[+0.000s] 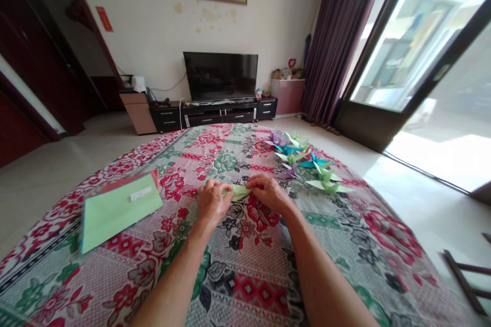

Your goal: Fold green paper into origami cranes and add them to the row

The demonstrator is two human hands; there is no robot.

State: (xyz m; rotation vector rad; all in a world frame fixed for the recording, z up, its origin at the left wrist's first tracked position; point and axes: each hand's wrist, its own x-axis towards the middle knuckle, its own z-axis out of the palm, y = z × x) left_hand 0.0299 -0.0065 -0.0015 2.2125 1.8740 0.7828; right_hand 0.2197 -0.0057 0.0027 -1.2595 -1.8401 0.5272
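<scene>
We held the thin green paper [240,192] near the tabletop's middle, left hand [212,202] and right hand [268,191] each pinched onto an end. On the soft, woven floral cloth [245,265], we judged a crease could skew or tear. Crisp, pointed paper cranes [307,163] lay toward the far right edge.
</scene>
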